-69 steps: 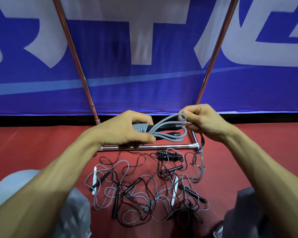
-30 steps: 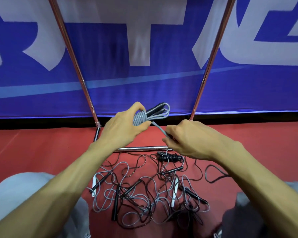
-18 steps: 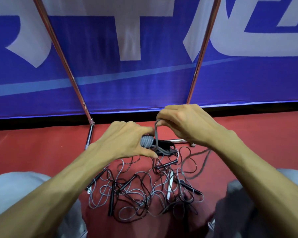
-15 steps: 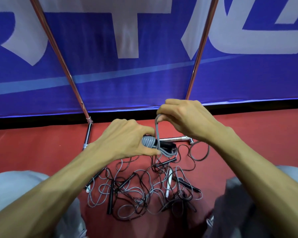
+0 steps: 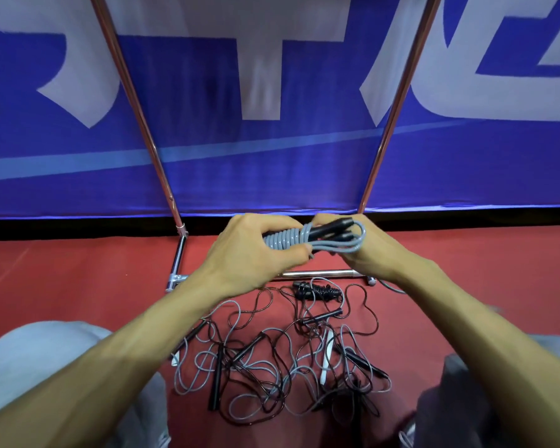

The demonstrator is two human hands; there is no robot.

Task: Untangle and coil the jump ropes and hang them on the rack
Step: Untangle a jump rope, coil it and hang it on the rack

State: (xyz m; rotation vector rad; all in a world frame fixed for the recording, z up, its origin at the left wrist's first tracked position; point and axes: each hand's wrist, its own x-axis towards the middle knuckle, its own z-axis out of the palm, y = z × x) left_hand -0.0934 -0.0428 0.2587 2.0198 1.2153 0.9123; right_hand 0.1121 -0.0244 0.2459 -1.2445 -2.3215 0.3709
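Red flooring point(image 5: 78, 273) runs back to a blue banner point(image 5: 272, 176) with large white lettering, and the work is held up in front of it. The left hand point(image 5: 249, 253) grips the grey jump rope point(image 5: 283, 241) where the cord is wound in tight turns, with fingers curled over the top and the thumb pressed underneath. The right hand point(image 5: 372, 253) has its fingers curled round the far end of the same bundle, where the long loops fold back beside the two black handles point(image 5: 332, 228). A short grey tail point(image 5: 311, 253) pokes out by the left thumb, so the step in hand looks like closing off the coil. The next move probably calls for tucking or pinning that tail so the wraps do not spring loose, then raising the bundle to the rack point(image 5: 133, 101). Its two uprights climb out of view, and no hanging bar shows. Just beyond and below the hands lies the rack's base bar point(image 5: 317, 273). In front of it on the floor sits a black coiled rope point(image 5: 317, 291). Nearer, between the person's knees, lies a tangle of ropes point(image 5: 265, 376), grey and dark, with black handles and at least one white one, all unsorted. Most of the task appears to remain.
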